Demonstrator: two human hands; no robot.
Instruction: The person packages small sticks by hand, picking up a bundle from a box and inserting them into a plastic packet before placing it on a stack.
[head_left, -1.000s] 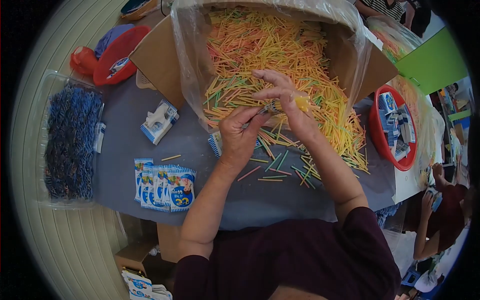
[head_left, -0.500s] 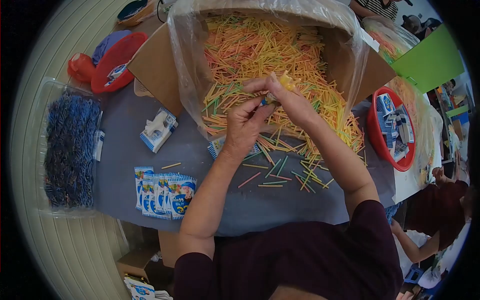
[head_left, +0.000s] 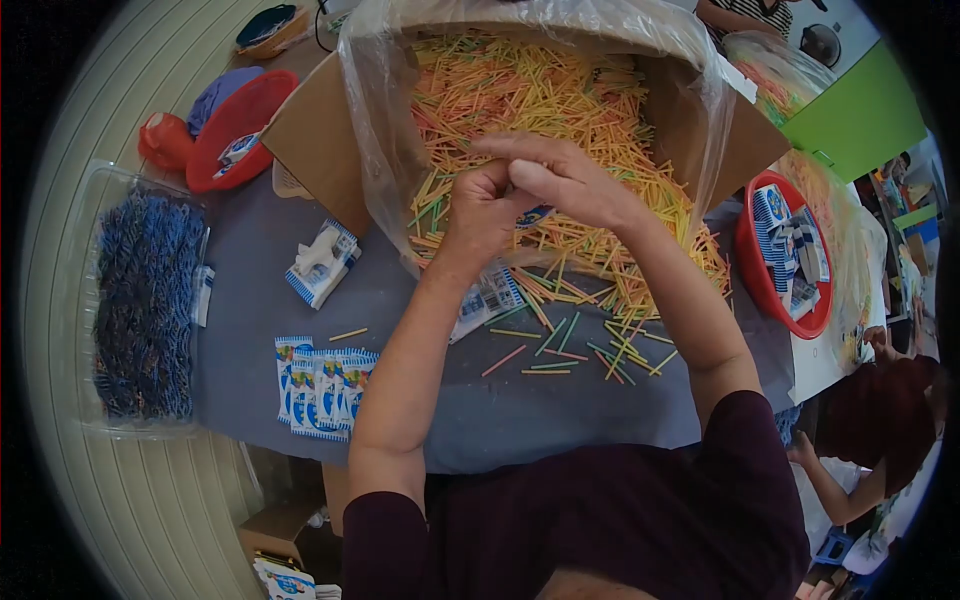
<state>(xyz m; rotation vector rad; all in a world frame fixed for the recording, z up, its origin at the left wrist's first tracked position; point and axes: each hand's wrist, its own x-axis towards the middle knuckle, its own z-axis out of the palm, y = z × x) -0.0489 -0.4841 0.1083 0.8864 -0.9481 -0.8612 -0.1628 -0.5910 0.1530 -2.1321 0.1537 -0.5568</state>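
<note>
Both my hands are together above the near side of the heap of thin coloured sticks [head_left: 540, 90]. My left hand [head_left: 482, 212] is closed, its fingers and thumb pinched on a small blue-and-white packet [head_left: 535, 215], of which only a sliver shows. Against it lies my right hand [head_left: 572, 185], its thumb pressed in and its fingers curving over the top of the left hand. What the right fingers hold is hidden. Below my hands, a flat printed packet [head_left: 490, 298] is partly covered by my left forearm. Loose sticks [head_left: 550, 370] are scattered on the cloth nearby.
The sticks fill a plastic-lined cardboard box [head_left: 320, 140]. Overlapping packets [head_left: 322, 385] and a tissue pack [head_left: 323, 262] lie left on the grey cloth. Red bowls stand left [head_left: 205, 150] and right [head_left: 745, 250]. A clear tray [head_left: 90, 300] holds dark blue strands. Another person [head_left: 870, 430] is at right.
My right hand has turned over and closed against my left; the yellow sticks that stuck up from it are out of sight. My left forearm has shifted left, uncovering more of the flat packet.
</note>
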